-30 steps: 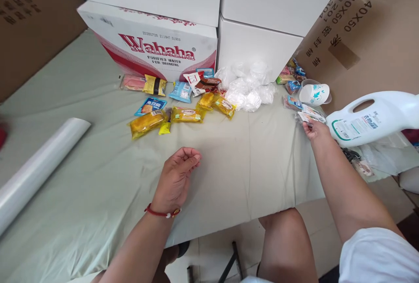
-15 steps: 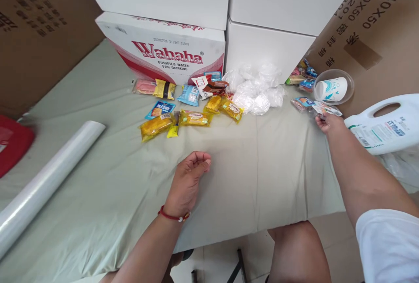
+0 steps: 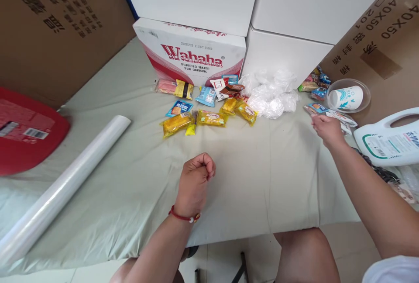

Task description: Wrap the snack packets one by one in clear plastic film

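My left hand rests on the pale green cloth near the table's front edge. It is curled into a fist with nothing in it, and a red bracelet is on the wrist. My right hand reaches to the far right. Its curled fingers touch a small pile of snack packets beside a clear bowl that holds a tipped paper cup. Whether the fingers pinch a packet is unclear. Several yellow and blue snack packets lie in a cluster beyond my left hand.
A Wahaha carton and white boxes line the back. Crumpled clear bags lie by them. A roll of clear film lies at the left near a red object. A white jug lies on its side at the right.
The camera has swung left, bringing the red object into view. My left hand has closed from loosely curled into a fist. My right hand has shifted slightly left, away from the cup.
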{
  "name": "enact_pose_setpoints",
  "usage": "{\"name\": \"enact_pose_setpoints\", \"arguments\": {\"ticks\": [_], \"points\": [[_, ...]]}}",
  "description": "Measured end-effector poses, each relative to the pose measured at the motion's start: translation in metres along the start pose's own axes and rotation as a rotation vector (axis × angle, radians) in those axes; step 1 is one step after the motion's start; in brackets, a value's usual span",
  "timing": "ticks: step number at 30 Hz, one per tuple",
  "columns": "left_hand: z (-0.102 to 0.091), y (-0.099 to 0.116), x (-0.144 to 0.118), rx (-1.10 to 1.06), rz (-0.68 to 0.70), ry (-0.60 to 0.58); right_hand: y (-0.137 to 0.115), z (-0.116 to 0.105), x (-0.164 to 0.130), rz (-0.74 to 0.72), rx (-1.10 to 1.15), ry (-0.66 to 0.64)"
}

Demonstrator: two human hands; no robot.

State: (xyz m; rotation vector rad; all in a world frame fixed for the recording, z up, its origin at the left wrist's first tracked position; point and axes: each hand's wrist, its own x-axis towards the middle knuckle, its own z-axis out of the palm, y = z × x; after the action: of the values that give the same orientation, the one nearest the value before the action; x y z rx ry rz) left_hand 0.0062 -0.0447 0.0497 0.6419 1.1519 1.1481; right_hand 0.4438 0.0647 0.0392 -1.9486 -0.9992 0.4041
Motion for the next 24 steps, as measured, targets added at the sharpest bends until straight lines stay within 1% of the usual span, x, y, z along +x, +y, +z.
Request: {"name": "enact_pose_setpoints", "arguments": {"ticks": [1, 3, 4, 5, 6, 8, 9, 11, 13, 14, 16, 20, 24], "points": [[-0.001, 0.000, 0.000, 0.004, 0.000, 0.003, -0.012, 0.014, -0.004, -0.074, -0.049, -0.054], [-0.002, -0.001, 0.001, 0.020, 0.000, 0.010, -0.039, 0.044, -0.012, -0.315, -0.203, -0.161], [-0.002, -0.002, 0.002, 0.031, -0.004, 0.012, -0.052, 0.059, -0.016, -0.429, -0.257, -0.183], [-0.002, -0.003, 0.002, 0.042, -0.008, 0.013, -0.065, 0.074, -0.020, -0.527, -0.300, -0.178], [-0.001, -0.003, 0.003, 0.053, -0.013, 0.011, -0.076, 0.089, -0.024, -0.589, -0.336, -0.160], [0.001, -0.005, 0.004, 0.066, -0.022, -0.008, -0.092, 0.116, -0.029, -0.646, -0.401, -0.149], [0.002, -0.005, 0.004, 0.071, -0.025, -0.021, -0.098, 0.127, -0.030, -0.664, -0.435, -0.169], [0.003, -0.006, 0.003, 0.080, -0.027, -0.052, -0.104, 0.143, -0.030, -0.704, -0.539, -0.256], [0.003, -0.007, 0.001, 0.100, -0.025, -0.080, -0.107, 0.150, -0.029, -0.725, -0.683, -0.344], [0.002, -0.007, 0.001, 0.115, -0.020, -0.089, -0.107, 0.151, -0.028, -0.721, -0.746, -0.365], [0.000, -0.007, -0.001, 0.149, -0.004, -0.098, -0.106, 0.149, -0.028, -0.703, -0.812, -0.359], [-0.003, -0.007, -0.005, 0.186, 0.011, -0.107, -0.104, 0.138, -0.032, -0.685, -0.812, -0.288], [-0.005, -0.007, -0.008, 0.201, 0.010, -0.122, -0.108, 0.127, -0.034, -0.748, -0.661, -0.267]]}}
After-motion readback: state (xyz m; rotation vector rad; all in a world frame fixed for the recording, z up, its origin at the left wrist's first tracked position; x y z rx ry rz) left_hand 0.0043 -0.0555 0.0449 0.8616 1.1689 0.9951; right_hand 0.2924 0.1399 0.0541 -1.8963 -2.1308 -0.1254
